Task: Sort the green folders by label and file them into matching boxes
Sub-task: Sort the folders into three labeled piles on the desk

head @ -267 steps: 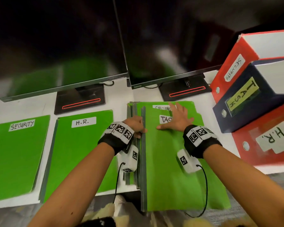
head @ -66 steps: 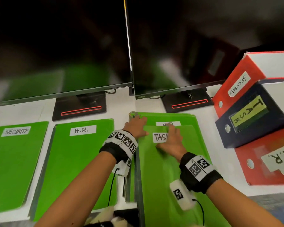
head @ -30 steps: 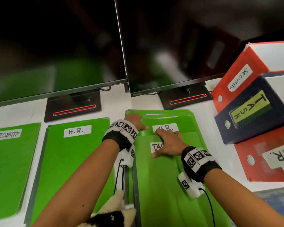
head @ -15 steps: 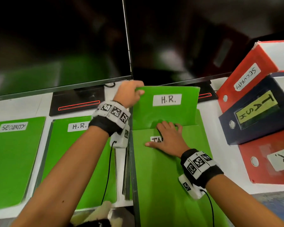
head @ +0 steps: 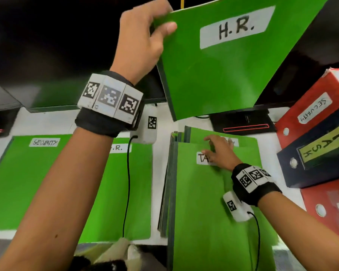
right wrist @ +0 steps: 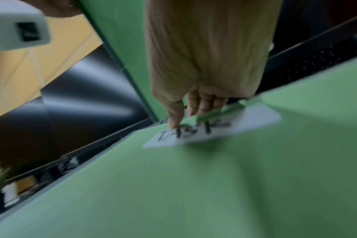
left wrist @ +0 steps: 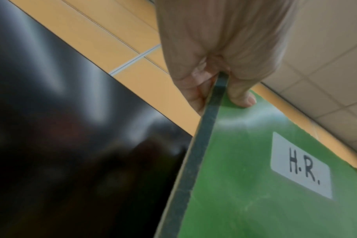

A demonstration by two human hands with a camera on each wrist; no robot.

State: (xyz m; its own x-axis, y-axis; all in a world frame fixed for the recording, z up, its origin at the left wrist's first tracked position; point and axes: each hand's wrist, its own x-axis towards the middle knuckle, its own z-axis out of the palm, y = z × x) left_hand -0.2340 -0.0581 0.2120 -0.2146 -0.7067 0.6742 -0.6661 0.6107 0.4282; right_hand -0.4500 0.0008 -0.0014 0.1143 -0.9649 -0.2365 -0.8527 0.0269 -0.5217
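Observation:
My left hand (head: 157, 28) pinches the top left corner of a green folder labelled H.R. (head: 213, 75) and holds it high in the air in front of the monitors. In the left wrist view the thumb (left wrist: 243, 98) lies on the front of this H.R. folder (left wrist: 255, 177), with the fingers behind its spine. My right hand (head: 213, 147) is at the top edge of the TASK folder (head: 204, 212), which tops the stack. There the thumb (right wrist: 174, 122) sits by the label and the fingers go under the edge of the TASK folder (right wrist: 194, 185).
An H.R. pile (head: 121, 182) and a SECURITY folder (head: 27, 182) lie on the left of the white desk (head: 160, 145). At the right stand a red SECURITY box (head: 309, 112), a dark blue TASK box (head: 321, 151) and a red H.R. box (head: 331, 208). Monitor stands (head: 243, 124) line the back.
My left hand has lifted the H.R. folder off the stack and raised it well above the desk. My right hand has stayed on the TASK folder's top edge.

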